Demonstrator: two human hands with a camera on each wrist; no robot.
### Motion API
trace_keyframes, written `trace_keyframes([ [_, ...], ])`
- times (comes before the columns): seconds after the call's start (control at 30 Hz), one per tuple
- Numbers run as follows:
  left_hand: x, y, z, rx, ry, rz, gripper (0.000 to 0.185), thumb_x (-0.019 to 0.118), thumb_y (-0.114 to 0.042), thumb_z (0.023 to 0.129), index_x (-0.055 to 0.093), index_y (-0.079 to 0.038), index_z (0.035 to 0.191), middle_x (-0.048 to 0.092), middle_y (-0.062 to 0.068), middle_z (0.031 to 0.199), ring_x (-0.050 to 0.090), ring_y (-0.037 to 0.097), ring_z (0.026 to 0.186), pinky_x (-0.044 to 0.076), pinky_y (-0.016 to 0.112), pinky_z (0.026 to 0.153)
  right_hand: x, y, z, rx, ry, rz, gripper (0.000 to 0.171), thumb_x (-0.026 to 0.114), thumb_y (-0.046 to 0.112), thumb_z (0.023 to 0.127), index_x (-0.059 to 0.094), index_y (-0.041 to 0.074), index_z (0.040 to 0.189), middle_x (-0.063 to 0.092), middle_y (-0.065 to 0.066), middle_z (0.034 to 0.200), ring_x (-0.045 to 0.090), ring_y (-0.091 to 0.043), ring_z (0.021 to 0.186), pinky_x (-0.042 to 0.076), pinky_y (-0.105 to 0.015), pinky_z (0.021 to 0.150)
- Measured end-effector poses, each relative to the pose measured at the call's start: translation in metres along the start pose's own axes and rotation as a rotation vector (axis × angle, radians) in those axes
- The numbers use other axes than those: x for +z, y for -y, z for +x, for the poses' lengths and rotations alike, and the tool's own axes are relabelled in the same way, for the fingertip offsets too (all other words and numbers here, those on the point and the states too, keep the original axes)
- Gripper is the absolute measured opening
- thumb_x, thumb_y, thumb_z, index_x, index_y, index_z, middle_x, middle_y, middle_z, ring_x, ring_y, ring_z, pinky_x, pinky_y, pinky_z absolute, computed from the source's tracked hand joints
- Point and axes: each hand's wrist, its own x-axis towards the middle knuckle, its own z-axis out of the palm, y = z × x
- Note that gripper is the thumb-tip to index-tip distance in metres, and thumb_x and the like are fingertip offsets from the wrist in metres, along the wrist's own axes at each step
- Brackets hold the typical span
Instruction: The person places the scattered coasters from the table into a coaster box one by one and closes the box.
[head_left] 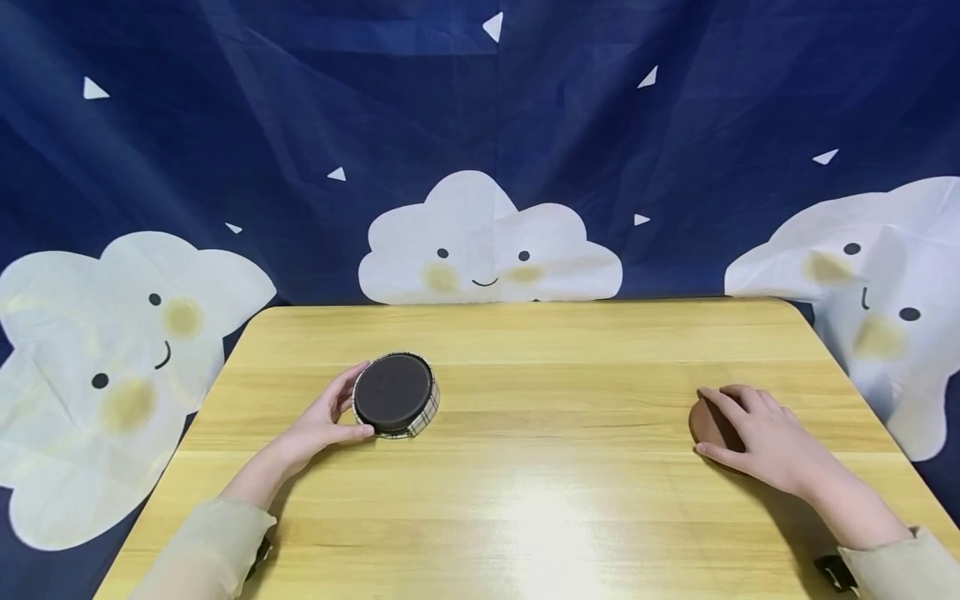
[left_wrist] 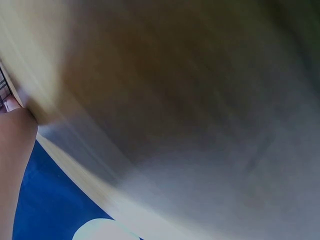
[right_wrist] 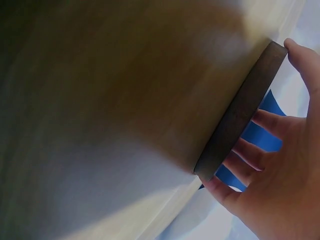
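Observation:
On the left part of the table, my left hand (head_left: 326, 421) grips a round coaster holder (head_left: 429, 417) from its left side, thumb at the near rim and fingers at the far rim. Its wall is light plaid and a dark round coaster (head_left: 393, 390) fills the top. Only a sliver of the plaid wall (left_wrist: 4, 92) shows in the left wrist view, beside part of the hand. Over at the right, my right hand (head_left: 772, 442) holds a brown round disc (head_left: 708, 425) by its edge. The right wrist view gives the disc's thick dark edge (right_wrist: 242, 110), with thumb and fingertips spread around it.
Both things are on a light wooden table (head_left: 525, 483) with rounded far corners. Behind it hangs a dark blue cloth (head_left: 315, 100) with smiling white clouds (head_left: 487, 242) and small white triangles. Light glares off the near middle of the tabletop.

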Motion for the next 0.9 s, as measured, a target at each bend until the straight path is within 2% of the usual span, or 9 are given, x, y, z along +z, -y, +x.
trace_keyframes([
  [0.43,0.0002,0.0008,0.0009,0.005,-0.001,-0.005,0.104,0.085,-0.007,0.088,0.021,-0.014,0.17,0.032,0.023,0.168,0.047,-0.012,0.13,0.029,0.004,0.106,0.0014,0.0014,0.0033,-0.023,-0.016,-0.041,0.083,0.085,0.049,0.086,0.056,0.001,0.148,0.059,-0.026,0.136,0.055,-0.051,0.123,0.045,-0.071,0.093],
  [0.9,-0.0002,0.0012,0.0014,0.003,0.004,-0.008,0.105,0.086,-0.007,0.088,0.021,-0.014,0.17,0.032,0.023,0.168,0.047,-0.012,0.13,0.029,0.004,0.106,-0.0014,0.0047,0.0083,-0.04,-0.025,-0.096,0.082,0.085,0.048,0.083,0.059,0.002,0.145,0.061,-0.026,0.132,0.057,-0.051,0.12,0.048,-0.07,0.085],
])
